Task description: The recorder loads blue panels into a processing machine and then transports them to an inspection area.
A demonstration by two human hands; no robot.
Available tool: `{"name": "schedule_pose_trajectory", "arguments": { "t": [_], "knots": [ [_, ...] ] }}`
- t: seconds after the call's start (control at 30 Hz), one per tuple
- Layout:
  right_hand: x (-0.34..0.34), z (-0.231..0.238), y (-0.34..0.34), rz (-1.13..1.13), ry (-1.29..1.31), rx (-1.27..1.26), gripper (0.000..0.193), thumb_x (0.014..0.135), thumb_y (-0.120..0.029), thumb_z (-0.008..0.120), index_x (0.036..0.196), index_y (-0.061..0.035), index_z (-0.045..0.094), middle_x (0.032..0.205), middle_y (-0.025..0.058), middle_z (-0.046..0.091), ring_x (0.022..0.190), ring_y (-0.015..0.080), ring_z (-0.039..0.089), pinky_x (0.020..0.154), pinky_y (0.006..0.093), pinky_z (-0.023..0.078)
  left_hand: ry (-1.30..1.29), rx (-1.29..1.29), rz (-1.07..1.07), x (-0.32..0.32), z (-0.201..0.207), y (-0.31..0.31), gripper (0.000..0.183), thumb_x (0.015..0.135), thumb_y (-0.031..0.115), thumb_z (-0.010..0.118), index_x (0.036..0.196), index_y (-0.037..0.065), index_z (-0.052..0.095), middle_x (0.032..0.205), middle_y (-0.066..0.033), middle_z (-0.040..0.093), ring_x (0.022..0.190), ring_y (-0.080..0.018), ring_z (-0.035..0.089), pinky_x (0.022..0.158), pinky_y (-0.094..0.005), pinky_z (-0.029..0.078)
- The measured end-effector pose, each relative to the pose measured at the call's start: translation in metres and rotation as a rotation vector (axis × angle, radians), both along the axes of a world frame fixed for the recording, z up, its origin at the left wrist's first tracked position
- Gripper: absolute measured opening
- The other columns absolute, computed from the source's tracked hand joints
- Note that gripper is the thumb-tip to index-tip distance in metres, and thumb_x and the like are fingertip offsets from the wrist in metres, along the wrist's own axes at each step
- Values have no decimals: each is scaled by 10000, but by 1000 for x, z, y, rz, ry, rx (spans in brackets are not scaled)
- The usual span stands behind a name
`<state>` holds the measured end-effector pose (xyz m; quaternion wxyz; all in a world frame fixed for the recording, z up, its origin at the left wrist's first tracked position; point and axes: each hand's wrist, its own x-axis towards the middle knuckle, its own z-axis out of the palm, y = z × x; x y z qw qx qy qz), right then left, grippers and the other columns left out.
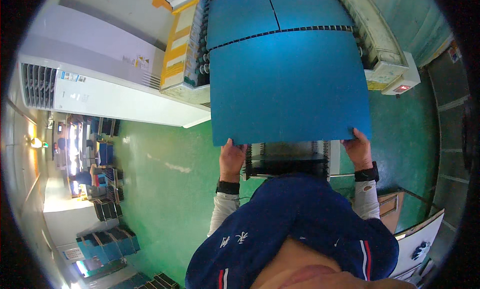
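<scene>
A large flat blue panel (290, 89) lies level before me, its far part between the side rails of a roller conveyor and its near part jutting out past the conveyor's end. My left hand (233, 160) grips the near left corner, thumb on top and fingers underneath. At the near right corner my right hand (357, 150) holds the panel the same way, its fingers partly hidden below the edge. Two more blue panels, a left one (240, 16) and a right one (310, 9), lie side by side on the rollers beyond.
The conveyor's left rail (182, 49) carries yellow tape; its right rail (377, 39) ends at a small box (402, 86) with a red display. A slotted rack (287, 159) stands between me and the panel. At left is a tall white air conditioner (120, 96), with green floor (170, 189) below.
</scene>
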<state>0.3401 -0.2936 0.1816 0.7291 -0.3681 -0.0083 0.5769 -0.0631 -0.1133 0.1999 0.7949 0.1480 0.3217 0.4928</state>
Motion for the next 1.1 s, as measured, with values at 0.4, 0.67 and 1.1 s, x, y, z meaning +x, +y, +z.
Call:
{"name": "schedule_pose_trajectory", "arguments": {
  "t": [0.4,0.67,1.1],
  "knots": [
    [19,38,15,-190,-55,-75,291,878,-265,632,1115,-99,602,1088,72,653,983,235,616,819,403,491,108,154,-1,-19,-20,16,247,951,175,555,1181,89,576,1207,-62,617,1137,-226,544,967,-407,438],
    [29,42,26,-224,-112,-74,273,901,-181,599,1139,-47,592,1112,90,642,1022,255,612,861,423,501,-89,79,-16,-4,9,28,246,954,179,554,1180,85,575,1195,-59,625,1123,-218,555,970,-398,441],
    [50,27,36,-191,-115,-32,252,896,-160,595,1120,-42,597,1079,98,652,997,260,625,866,429,507,-59,70,-7,0,6,48,232,958,180,539,1166,89,587,1169,-70,641,1065,-236,594,891,-398,496]
  ]
}}
